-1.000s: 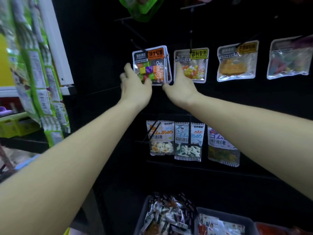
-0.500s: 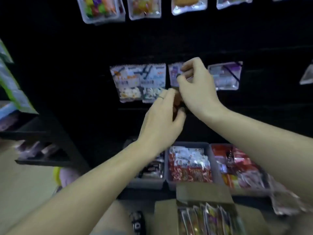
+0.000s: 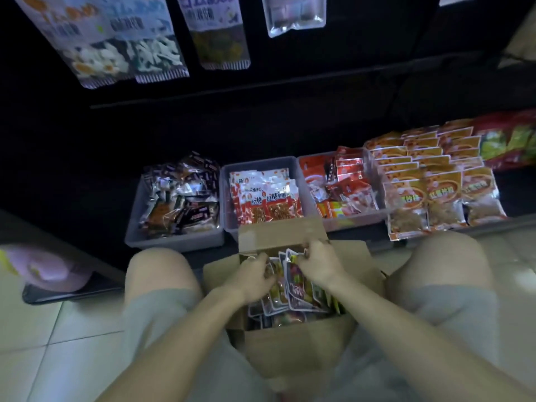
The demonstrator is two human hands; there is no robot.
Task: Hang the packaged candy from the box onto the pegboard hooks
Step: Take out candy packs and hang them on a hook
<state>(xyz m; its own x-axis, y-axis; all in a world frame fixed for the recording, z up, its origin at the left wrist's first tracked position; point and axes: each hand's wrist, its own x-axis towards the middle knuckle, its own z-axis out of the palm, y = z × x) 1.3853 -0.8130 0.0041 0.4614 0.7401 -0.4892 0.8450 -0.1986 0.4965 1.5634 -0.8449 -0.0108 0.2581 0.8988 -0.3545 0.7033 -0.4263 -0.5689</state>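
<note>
both down in the cardboard box [image 3: 293,348] between the knees — left hand [image 3: 251,275] curled among the candy packs [image 3: 278,291], right hand [image 3: 319,264] pinching the top edge of one pack [image 3: 298,288].

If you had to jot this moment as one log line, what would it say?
stage: picking from cardboard box | left hand: on candy packs, grip unclear | right hand: pinching a pack's top edge | pegboard packets: hanging above

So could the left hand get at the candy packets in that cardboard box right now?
Probably yes. The left hand is already down inside the open cardboard box, its fingers among the candy packets. The flaps are folded back and nothing covers them. The right hand works beside it, but does not look to block it.
</note>
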